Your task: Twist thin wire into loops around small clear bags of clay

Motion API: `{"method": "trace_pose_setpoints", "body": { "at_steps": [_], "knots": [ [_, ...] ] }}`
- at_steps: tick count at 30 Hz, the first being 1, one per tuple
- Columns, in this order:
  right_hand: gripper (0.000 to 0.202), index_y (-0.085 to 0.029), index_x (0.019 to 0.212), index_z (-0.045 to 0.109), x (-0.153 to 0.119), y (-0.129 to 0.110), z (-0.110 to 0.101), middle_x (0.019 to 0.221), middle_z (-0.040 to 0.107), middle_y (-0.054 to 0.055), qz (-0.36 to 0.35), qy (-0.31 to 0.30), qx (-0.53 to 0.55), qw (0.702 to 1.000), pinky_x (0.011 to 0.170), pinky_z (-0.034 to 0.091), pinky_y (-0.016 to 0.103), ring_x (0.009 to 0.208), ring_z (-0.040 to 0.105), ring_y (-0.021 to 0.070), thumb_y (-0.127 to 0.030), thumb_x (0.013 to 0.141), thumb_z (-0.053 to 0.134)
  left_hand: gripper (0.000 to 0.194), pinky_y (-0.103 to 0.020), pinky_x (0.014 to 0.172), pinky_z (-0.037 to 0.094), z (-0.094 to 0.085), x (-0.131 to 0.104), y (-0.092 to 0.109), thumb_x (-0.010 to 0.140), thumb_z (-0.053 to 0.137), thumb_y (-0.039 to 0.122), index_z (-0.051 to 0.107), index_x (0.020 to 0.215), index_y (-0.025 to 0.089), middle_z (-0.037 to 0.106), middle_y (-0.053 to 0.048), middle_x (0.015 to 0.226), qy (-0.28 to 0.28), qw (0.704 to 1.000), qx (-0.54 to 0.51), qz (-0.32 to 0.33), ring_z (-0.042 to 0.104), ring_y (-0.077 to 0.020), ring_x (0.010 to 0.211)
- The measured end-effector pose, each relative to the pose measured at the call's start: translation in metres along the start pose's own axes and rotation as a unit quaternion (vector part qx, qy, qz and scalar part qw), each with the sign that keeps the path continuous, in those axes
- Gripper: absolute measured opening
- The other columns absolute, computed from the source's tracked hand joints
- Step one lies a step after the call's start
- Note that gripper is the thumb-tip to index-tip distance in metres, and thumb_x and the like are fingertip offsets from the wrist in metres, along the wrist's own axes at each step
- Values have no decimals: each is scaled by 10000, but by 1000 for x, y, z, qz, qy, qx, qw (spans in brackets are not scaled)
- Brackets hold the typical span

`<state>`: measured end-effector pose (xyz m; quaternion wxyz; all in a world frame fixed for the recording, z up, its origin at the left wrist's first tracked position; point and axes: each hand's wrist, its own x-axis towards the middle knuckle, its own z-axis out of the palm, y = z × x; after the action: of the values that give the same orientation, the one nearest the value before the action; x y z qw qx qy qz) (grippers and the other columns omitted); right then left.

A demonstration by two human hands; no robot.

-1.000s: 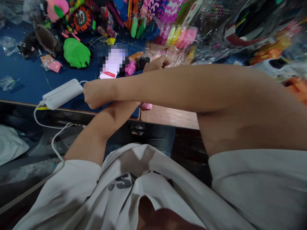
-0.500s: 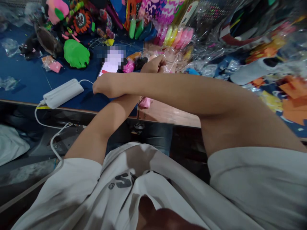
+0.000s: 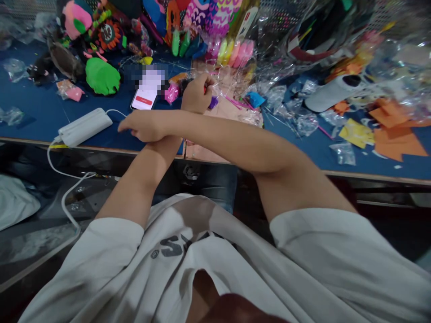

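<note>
Bare table at the left, clutter at the back and right.
Open blue surface is left on the table (image 3: 37,119) between the green piece (image 3: 103,76) and the white power bank (image 3: 85,128), and a small gap between the power bank and the crossed forearms. The middle is barred by the right forearm (image 3: 202,130), lying over the left forearm (image 3: 161,157); the back is blocked by heaped colourful items (image 3: 111,33), the right by clear wrappers (image 3: 306,123) and orange sheets (image 3: 397,139).

On tabletop (image 3: 40,102): power bank (image 3: 85,128) is left, near front edge | phone (image 3: 144,99) behind, more right | board (image 3: 206,151) right of phone
</note>
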<state>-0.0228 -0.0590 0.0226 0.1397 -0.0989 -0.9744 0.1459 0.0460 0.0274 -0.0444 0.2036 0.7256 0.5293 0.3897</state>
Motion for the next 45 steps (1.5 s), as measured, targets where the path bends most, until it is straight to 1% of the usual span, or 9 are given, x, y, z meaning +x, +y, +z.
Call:
{"method": "trace_pose_setpoints", "body": {
  "at_steps": [3, 6, 10, 17, 22, 25, 35, 40, 45],
  "knots": [
    [408, -173, 1481, 727, -43, -38, -5, 1489, 801, 111, 89, 156, -5, 984, 1222, 607, 396, 1358, 737, 237, -139, 1215, 420, 67, -475, 1172, 673, -7, 4, -4, 1216, 753, 250, 777, 1264, 210, 818, -87, 1394, 26, 998, -52, -10, 752, -224, 1211],
    [379, -209, 1345, 767, -106, -72, 25, 1228, 819, 142, 191, 360, -16, 913, 1058, 635, 485, 1137, 755, 302, -230, 1227, 407, 401, -433, 1204, 567, -31, 15, -2, 1119, 509, -100, 620, 1049, 279, 828, 17, 1259, 36, 995, -91, -13, 588, -162, 1069],
    [327, -205, 1226, 809, -133, -82, 67, 1160, 813, 165, 193, 277, -48, 940, 971, 613, 506, 1074, 752, 344, -168, 1123, 501, 508, -472, 1072, 613, -96, 41, 12, 970, 642, -167, 564, 893, 329, 801, 15, 1116, -23, 989, -125, 76, 619, -197, 1002],
    [576, -106, 1458, 788, -10, -34, 71, 1787, 635, 252, 83, 87, -102, 987, 1185, 506, 517, 1668, 568, 382, -571, 1197, 571, 390, -570, 1321, 489, -205, 70, 40, 1044, 595, -164, 711, 1018, 207, 799, 3, 1159, -83, 963, -185, 175, 654, -258, 1279],
    [812, -83, 1461, 787, -18, -30, 86, 1812, 595, 300, 107, 96, -111, 983, 1320, 500, 562, 1713, 569, 462, -799, 1094, 676, 416, -556, 1236, 515, -246, 62, -5, 1050, 654, -151, 820, 1044, 230, 783, -38, 1092, -11, 980, -133, 151, 481, -207, 938],
    [756, -60, 1673, 661, -60, -41, 74, 1848, 557, 311, 66, 74, -111, 989, 1403, 472, 558, 1729, 567, 445, -610, 1162, 757, 532, -497, 1298, 462, -266, 53, -51, 1001, 566, -175, 807, 883, 283, 759, -23, 933, 28, 986, -145, 79, 351, -247, 883],
    [836, -74, 1771, 587, -70, -47, 53, 1694, 666, 315, 199, 106, -117, 967, 1198, 554, 625, 1488, 663, 497, -705, 1227, 657, 466, -438, 1239, 461, -282, 23, -150, 1049, 631, -146, 722, 911, 290, 757, -2, 1080, 196, 977, -84, -21, 512, -229, 1045],
    [992, 7, 1785, 560, -50, -42, 78, 1886, 480, 347, 159, 85, -69, 981, 1475, 343, 694, 1785, 441, 525, -764, 1181, 720, 427, -422, 1062, 481, -275, 27, -153, 948, 739, -182, 665, 886, 233, 700, -12, 1010, 238, 971, -10, -27, 640, -199, 1008],
    [948, 23, 1781, 566, -83, -51, 51, 1882, 508, 315, 188, 27, -103, 976, 1439, 405, 690, 1774, 469, 528, -703, 1198, 746, 428, -419, 1033, 510, -270, 25, -146, 875, 730, -171, 641, 855, 247, 734, -16, 1011, 259, 965, 43, -25, 659, -201, 980]
  ]
}}
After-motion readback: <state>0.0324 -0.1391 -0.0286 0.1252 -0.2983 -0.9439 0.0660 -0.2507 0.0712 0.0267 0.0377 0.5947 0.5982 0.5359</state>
